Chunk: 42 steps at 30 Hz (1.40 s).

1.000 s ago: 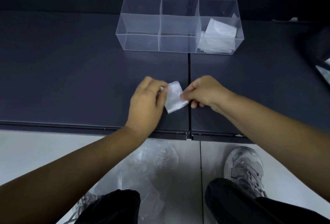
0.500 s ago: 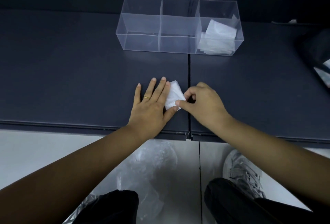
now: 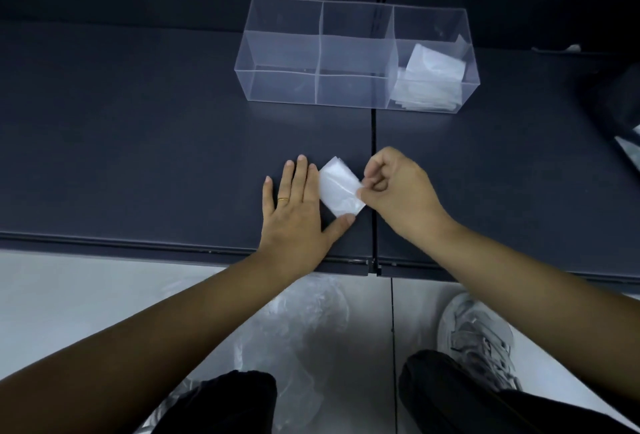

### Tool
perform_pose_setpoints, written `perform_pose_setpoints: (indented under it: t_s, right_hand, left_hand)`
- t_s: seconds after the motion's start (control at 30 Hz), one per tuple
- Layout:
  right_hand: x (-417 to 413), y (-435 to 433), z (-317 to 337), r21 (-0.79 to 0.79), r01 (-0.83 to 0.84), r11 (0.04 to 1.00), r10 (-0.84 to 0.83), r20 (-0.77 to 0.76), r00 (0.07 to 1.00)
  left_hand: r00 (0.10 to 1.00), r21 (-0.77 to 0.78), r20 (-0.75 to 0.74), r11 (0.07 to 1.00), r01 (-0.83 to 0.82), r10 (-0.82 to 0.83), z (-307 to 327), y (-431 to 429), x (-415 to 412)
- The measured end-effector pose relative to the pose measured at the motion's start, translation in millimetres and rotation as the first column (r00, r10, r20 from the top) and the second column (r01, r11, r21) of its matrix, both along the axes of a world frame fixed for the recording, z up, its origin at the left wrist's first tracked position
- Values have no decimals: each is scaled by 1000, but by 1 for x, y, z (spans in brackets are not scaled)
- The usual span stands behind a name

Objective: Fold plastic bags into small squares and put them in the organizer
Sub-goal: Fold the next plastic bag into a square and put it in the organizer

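Observation:
A small folded white plastic bag (image 3: 337, 188) lies flat on the dark shelf (image 3: 138, 156), close to its front edge. My left hand (image 3: 294, 212) lies flat beside it with straight fingers, the thumb touching the bag's near corner. My right hand (image 3: 398, 194) pinches the bag's right edge between thumb and curled fingers. Farther back stands the clear organizer (image 3: 287, 53) with three compartments; the right one holds several folded bags (image 3: 429, 80), the left and middle ones hold nothing.
A seam (image 3: 373, 136) runs front to back through the shelf just right of the bag. Loose clear plastic bags (image 3: 304, 323) lie on the pale floor by my feet. A dark object (image 3: 620, 111) sits at the right edge of the shelf.
My left hand went from curled on the bag to flat, then slid left off it. The bag now shows more fully, and my right hand shifted to pinch its right edge.

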State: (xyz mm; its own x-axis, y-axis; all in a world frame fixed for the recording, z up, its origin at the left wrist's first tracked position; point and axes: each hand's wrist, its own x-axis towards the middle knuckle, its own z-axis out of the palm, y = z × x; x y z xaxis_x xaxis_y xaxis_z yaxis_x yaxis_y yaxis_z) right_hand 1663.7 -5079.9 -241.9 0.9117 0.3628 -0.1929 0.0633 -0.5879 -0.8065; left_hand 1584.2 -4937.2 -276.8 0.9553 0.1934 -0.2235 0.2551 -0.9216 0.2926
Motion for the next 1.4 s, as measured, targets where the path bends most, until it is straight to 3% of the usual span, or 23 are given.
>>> perform_pose_setpoints:
  t_s: [0.07,0.13,0.23,0.3,0.4,0.5,0.63,0.77,0.83,0.93,1.13,1.23,1.33,1.4]
  right_hand:
    - [3,-5,12,-40,-166,985,168,78,983]
    - [5,-9,26,-116,-352,929,368,173,913]
    - [7,-12,45,-189,-480,857,514,233,826]
    - [11,-13,50,-99,-452,887,462,206,863]
    - [20,-15,49,101,-302,948,299,41,953]
    - [33,-13,49,133,-217,967,227,-68,971]
    - [86,0,63,93,-39,995,44,-51,998]
    - [152,27,65,64,203,977,-201,-31,979]
    - [168,41,53,-60,193,979,-193,11,981]
    - [177,55,36,-338,222,915,-163,193,968]
    - [174,58,26,-546,299,783,-71,399,914]
    - [169,54,32,-512,280,812,-50,417,908]
    - [150,48,47,-350,271,897,-69,494,866]
    - [113,44,53,-190,169,967,-23,593,805]
  left_hand:
    - [997,-314,8,947,-69,75,16,13,7]
    - [998,-586,-4,809,-51,61,35,28,16]
    - [995,-742,-24,669,45,-94,55,41,25]
    - [999,-815,1,579,30,-50,59,44,28]
    - [993,-872,41,489,-18,110,61,42,27]
    - [970,-892,78,451,-36,231,63,43,26]
    - [913,-847,134,523,-97,386,59,60,26]
    - [919,-756,126,636,-154,372,42,61,12]
    - [940,-674,136,724,-144,313,30,55,2]
    - [952,-524,222,849,-66,211,20,51,-10]
    - [956,-378,276,926,10,102,15,51,-20]
    - [961,-287,274,957,42,40,10,54,-26]
    - [971,-93,219,989,115,-92,6,65,-37]
    - [971,66,146,982,179,-187,5,75,-45]
